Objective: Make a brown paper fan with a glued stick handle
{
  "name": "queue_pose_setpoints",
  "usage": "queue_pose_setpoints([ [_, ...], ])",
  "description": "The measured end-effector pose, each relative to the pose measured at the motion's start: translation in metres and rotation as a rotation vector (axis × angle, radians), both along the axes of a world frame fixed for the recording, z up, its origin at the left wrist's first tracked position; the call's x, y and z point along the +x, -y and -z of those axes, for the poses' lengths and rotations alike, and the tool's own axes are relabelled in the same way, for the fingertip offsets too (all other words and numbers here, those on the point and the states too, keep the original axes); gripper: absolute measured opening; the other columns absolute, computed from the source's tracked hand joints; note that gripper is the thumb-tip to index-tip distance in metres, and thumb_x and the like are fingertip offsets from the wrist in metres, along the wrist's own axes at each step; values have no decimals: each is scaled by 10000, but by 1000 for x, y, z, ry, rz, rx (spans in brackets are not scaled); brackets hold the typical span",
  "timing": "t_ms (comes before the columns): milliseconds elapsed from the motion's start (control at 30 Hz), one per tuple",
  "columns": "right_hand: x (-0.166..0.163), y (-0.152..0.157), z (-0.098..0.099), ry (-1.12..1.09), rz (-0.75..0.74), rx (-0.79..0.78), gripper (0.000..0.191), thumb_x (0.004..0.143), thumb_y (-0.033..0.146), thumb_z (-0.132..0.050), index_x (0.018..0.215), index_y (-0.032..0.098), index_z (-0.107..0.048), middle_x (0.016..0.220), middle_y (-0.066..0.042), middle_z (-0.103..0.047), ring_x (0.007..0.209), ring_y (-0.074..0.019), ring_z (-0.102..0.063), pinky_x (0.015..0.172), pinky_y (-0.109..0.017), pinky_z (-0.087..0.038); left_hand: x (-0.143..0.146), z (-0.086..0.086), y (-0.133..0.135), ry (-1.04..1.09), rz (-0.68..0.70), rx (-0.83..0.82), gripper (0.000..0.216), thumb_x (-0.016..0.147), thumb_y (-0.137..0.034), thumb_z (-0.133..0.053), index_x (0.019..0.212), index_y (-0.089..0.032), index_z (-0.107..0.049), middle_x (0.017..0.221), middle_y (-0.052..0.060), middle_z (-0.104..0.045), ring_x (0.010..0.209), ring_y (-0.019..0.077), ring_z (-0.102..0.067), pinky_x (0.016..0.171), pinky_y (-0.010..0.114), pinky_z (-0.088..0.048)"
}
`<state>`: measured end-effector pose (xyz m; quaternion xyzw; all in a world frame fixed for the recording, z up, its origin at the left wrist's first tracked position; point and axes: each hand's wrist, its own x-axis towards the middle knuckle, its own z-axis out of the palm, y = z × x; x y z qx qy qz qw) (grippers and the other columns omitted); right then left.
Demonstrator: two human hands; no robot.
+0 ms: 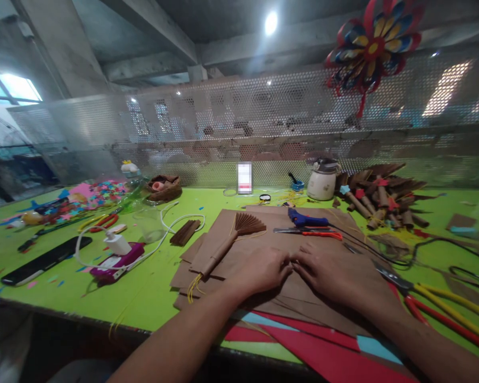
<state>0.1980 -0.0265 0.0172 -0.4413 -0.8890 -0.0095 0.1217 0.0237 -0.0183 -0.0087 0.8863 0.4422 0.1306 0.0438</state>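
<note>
My left hand (266, 268) and my right hand (321, 270) meet over a stack of brown paper sheets (271, 247). Their fingers are curled and the tips come together; whatever sits between them is too small or hidden to make out. Left of my hands lies a rolled brown paper tube (219, 255) with a pleated paper fan (247, 223) at its top and yellow strings (195, 287) at its lower end. Just beyond my hands, a blue glue gun (308, 218) and red-handled scissors (323, 233) rest on the paper.
Large scissors (407, 284) lie at right beside a black cable (407, 260). Finished paper tubes (377, 199) are heaped behind, near a white jar (321, 183). A purple power strip (117, 263), black phone-like slab (46, 260) and pleated paper piece (186, 232) lie left. Red paper (323, 351) overhangs the front edge.
</note>
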Motion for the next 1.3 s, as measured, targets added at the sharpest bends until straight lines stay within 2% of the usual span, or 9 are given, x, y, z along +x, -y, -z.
queue_pose_setpoints([
  [200, 4, -8, 16, -53, -37, 25, 143, 858, 179, -510, 841, 208, -649, 803, -63, -612, 784, -191, -577, 655, -279, -416, 0, -1, -1, -8, -8, -13, 307, 893, -413, -407, 859, -187, -611, 837, 59, -686, 751, 198, -616, 630, 276, -423],
  [433, -1, 3, -10, 1, -15, 35, 120, 842, 222, -534, 821, 224, -652, 781, -73, -618, 716, -197, -577, 560, -269, -388, 1, -1, -1, -11, -31, -28, 305, 889, -407, -409, 862, -187, -619, 837, 60, -682, 745, 192, -610, 624, 269, -417],
  [567, -3, 7, -17, 19, -6, 21, 137, 847, 233, -532, 768, 210, -641, 775, -71, -617, 714, -193, -575, 584, -277, -399, 0, -1, -2, -20, -23, -4, 270, 879, -371, -426, 838, -185, -618, 819, 56, -677, 729, 187, -601, 605, 264, -400],
  [700, -2, 8, -18, 43, -6, 7, 126, 850, 211, -529, 829, 205, -653, 827, -74, -624, 757, -194, -574, 636, -283, -407, 0, -1, -5, -31, -30, -18, 244, 876, -287, -410, 803, -179, -617, 795, 55, -673, 683, 173, -585, 579, 259, -380],
  [800, 3, 0, -5, 25, -24, -1, 157, 870, 215, -501, 852, 187, -655, 862, -80, -623, 791, -190, -564, 679, -287, -407, 0, -2, -7, -22, -62, -41, 261, 879, -259, -385, 821, -180, -626, 794, 57, -671, 693, 176, -576, 594, 266, -384],
  [967, 14, -23, 33, -85, -79, -14, 231, 901, 253, -447, 884, 154, -655, 896, -90, -618, 853, -191, -545, 754, -300, -412, 2, -6, -11, -2, -94, -96, 278, 867, -256, -377, 821, -176, -639, 798, 58, -658, 720, 175, -563, 637, 266, -407],
  [1067, 20, -29, 40, -173, -88, -94, 251, 902, 257, -437, 953, 153, -660, 907, -85, -649, 848, -185, -568, 766, -294, -423, 0, -2, -17, 90, -86, -109, 261, 862, -233, -376, 870, -186, -633, 874, 49, -664, 787, 172, -576, 712, 267, -435],
  [1200, 28, -32, 29, -269, -90, -165, 247, 883, 256, -456, 950, 163, -675, 910, -67, -690, 823, -175, -602, 749, -275, -437, -5, 8, -27, 264, -114, -103, 257, 856, -203, -390, 1020, -195, -588, 1040, 44, -652, 944, 164, -580, 836, 266, -440],
  [1300, 38, -33, 13, -298, -56, -199, 245, 867, 255, -467, 962, 172, -676, 922, -52, -700, 808, -169, -614, 727, -264, -448, -7, 11, -31, 298, -155, -77, 266, 874, -220, -371, 1041, -181, -575, 1018, 55, -656, 927, 169, -590, 831, 274, -444],
])
